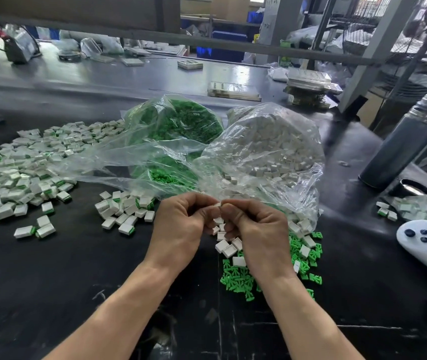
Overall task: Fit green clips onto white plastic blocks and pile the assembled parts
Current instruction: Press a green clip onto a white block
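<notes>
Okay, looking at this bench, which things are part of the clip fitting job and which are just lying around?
Part of the job:
- left hand and right hand, pinching a white block
- loose green clips
- bag of green clips
- bag of white blocks
- pile of assembled parts

Lying about:
- dark bottle
- white controller
- stacked clear trays

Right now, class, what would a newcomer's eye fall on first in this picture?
Probably the two hands, left hand and right hand, pinching a white block together at centre. Behind them lie clear bags of green clips and white blocks; a big pile of assembled parts spreads left.
</notes>
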A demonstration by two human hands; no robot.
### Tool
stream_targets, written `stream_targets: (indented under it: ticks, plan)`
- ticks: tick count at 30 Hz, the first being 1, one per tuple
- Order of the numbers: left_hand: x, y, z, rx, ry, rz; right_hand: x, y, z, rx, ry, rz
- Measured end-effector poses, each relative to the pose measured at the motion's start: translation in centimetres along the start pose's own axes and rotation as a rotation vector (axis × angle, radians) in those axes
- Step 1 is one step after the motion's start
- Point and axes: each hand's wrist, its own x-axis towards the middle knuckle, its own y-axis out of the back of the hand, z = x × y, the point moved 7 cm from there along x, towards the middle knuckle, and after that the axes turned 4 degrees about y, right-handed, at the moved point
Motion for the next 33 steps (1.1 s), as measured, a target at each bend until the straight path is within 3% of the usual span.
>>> stream_targets:
  ticks: [8,17,26,33]
  plan:
    - [0.1,0.4,-0.3,0.053,-0.019,-0.013,0.2,0.1,0.2,-0.029,-0.05,-0.03]
    - [0.1,0.2,-0.6,0.157,-0.039,-0.031,0.3,0.3,-0.2,-0.23,-0.056,-0.127]
    - [0.1,-0.2,-0.4,0.166,-0.041,-0.014,0.4,0.3,0.2,-0.294,-0.003,-0.09]
    - [0.3,-0.2,0.0,0.103,-0.063,-0.051,0.5,0.3,0.9,0.012,-0.101,-0.042]
